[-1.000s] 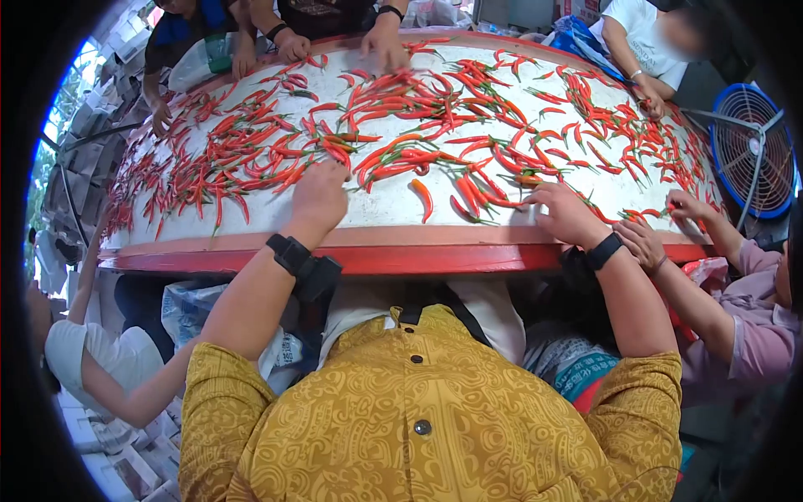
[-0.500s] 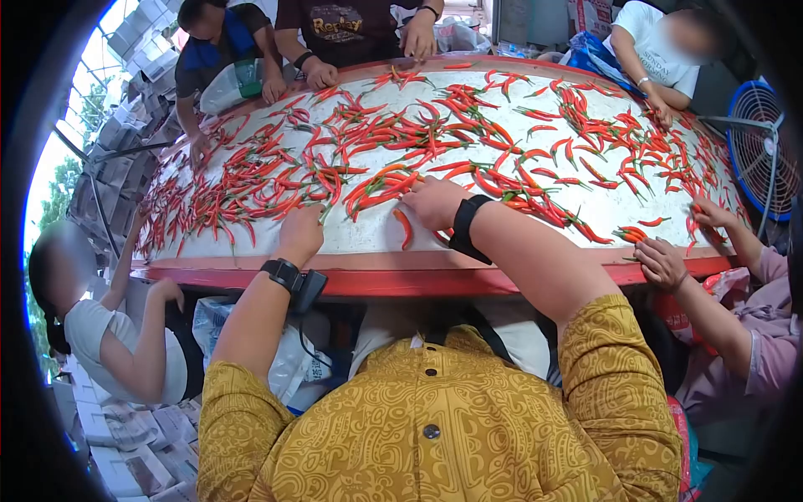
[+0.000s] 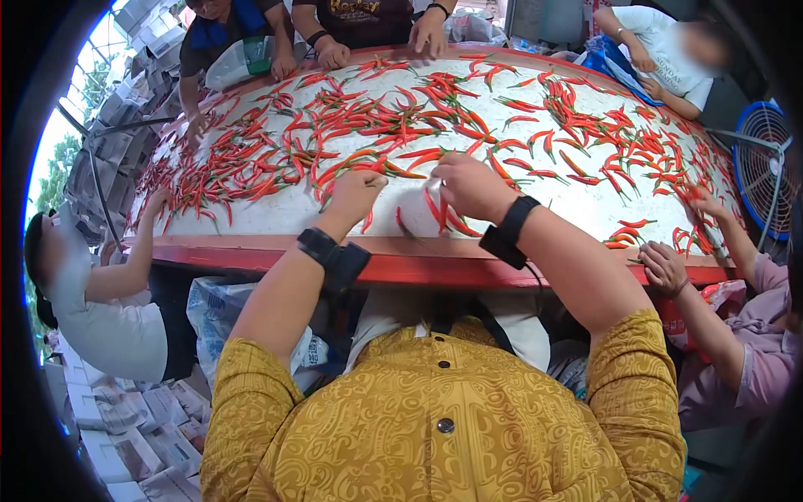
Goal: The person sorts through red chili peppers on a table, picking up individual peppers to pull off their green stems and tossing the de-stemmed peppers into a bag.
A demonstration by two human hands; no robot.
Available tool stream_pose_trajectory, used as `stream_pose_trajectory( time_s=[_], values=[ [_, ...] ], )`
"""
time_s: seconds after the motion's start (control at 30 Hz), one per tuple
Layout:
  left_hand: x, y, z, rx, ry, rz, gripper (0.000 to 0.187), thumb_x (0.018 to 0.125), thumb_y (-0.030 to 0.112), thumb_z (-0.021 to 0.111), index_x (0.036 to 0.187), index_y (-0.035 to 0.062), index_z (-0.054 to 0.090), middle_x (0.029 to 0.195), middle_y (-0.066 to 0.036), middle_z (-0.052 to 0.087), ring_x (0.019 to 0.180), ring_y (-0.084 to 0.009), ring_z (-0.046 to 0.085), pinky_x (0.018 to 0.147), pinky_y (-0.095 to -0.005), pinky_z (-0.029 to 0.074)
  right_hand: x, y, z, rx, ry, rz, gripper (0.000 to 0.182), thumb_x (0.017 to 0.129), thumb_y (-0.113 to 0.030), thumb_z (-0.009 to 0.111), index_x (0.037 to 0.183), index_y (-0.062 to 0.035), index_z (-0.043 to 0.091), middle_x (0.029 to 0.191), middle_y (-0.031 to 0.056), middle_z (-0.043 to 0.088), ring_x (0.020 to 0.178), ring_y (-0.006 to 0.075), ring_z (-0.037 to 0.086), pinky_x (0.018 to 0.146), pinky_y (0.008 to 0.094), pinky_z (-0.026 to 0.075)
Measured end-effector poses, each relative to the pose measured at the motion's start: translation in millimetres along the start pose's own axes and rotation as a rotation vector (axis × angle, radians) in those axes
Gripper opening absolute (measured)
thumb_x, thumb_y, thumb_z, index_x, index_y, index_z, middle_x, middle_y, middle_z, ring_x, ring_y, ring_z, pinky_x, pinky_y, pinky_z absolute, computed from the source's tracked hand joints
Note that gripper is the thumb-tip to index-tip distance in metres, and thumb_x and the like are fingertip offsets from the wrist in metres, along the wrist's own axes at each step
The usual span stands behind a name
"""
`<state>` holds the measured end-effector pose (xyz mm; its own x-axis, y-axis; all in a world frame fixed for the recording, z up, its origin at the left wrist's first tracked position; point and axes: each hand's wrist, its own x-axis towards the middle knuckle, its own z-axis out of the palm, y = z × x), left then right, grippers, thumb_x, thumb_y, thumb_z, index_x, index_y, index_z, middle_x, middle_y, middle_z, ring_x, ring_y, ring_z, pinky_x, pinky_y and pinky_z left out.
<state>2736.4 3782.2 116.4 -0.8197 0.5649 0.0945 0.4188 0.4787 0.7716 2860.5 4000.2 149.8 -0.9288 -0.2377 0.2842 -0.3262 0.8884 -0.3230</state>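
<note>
My left hand is curled closed over the near part of the table, fingertips beside red chili peppers with green stems. What sits in its fingers, if anything, is hidden. To its right, my right hand pinches at a slightly blurred red chili pepper hanging below its fingertips. A loose red chili lies between my hands, close to the table edge. A few more chilies lie just under my right hand. Black bands with small boxes are on both my wrists.
The white table has a red rim and many scattered chilies. Several people work around it; a co-worker's hand rests at the right edge. A blue-rimmed fan stands at right. A plastic bag hangs below the table.
My left hand has moved right and slightly up, closer to my right hand. My right hand has shifted a little right. The chilies near my hands lie differently, and the view has tilted.
</note>
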Motion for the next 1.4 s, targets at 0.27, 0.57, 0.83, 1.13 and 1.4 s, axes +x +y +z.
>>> stream_pose_trajectory(
  time_s=[0.27, 0.57, 0.83, 1.13, 1.4],
  values=[
    [34.5, -27.4, 20.0, 0.519, 0.238, 0.2, 0.025, 0.081, 0.01, 0.058, 0.105, 0.0059, 0.064, 0.093, -0.02, 0.06, 0.091, -0.0381, 0.059, 0.082, -0.0443, 0.047, -101.6, 26.0, -47.1, 0.129, -0.388, 0.152, 0.023, 0.082, -0.016, 0.057, 0.1, -0.002, 0.063, 0.088, 0.0174, 0.064, 0.08, 0.0355, 0.061, 0.075, 0.0413, 0.05],
    [-30.8, 67.6, 36.9, 0.658, -0.322, 0.072, 0.031, 0.075, 0.026, 0.069, 0.094, 0.0017, 0.063, 0.086, -0.019, 0.066, 0.083, -0.0369, 0.063, 0.073, -0.043, 0.05, -169.9, 53.8, -86.2, -0.012, -0.144, 0.224, 0.022, 0.08, -0.016, 0.059, 0.097, -0.0032, 0.063, 0.107, 0.0159, 0.06, 0.099, 0.0334, 0.056, 0.087, 0.0411, 0.046],
    [-28.4, 39.1, 70.4, 0.448, 0.021, 0.015, 0.024, 0.08, 0.011, 0.062, 0.104, 0.0088, 0.058, 0.086, -0.021, 0.065, 0.083, -0.038, 0.063, 0.072, -0.045, 0.049, -238.3, 98.1, -113.1, -0.035, -0.34, 0.414, 0.022, 0.081, -0.016, 0.053, 0.096, -0.0045, 0.064, 0.094, 0.0174, 0.064, 0.091, 0.0357, 0.058, 0.082, 0.0421, 0.046],
    [-23.7, 103.7, 104.8, 0.388, -0.348, 0.045, 0.032, 0.092, 0.029, 0.048, 0.083, 0.0029, 0.064, 0.082, -0.021, 0.064, 0.078, -0.0364, 0.062, 0.07, -0.0413, 0.048, -282.9, 121.8, -168.0, -0.002, -0.399, 0.534, 0.022, 0.082, -0.019, 0.054, 0.094, -0.0042, 0.065, 0.091, 0.0174, 0.064, 0.088, 0.0332, 0.06, 0.079, 0.0402, 0.048],
    [-11.9, 104.5, 137.9, 0.411, 0.08, 0.218, 0.034, 0.096, 0.029, 0.046, 0.11, 0.0019, 0.06, 0.102, -0.018, 0.065, 0.096, -0.0343, 0.062, 0.082, -0.0401, 0.048, -326.2, 199.7, -166.0, -0.28, 0.059, 0.307, 0.024, 0.078, -0.014, 0.059, 0.1, -0.0075, 0.065, 0.105, 0.0158, 0.063, 0.102, 0.033, 0.055, 0.088, 0.0408, 0.045]
  ],
)
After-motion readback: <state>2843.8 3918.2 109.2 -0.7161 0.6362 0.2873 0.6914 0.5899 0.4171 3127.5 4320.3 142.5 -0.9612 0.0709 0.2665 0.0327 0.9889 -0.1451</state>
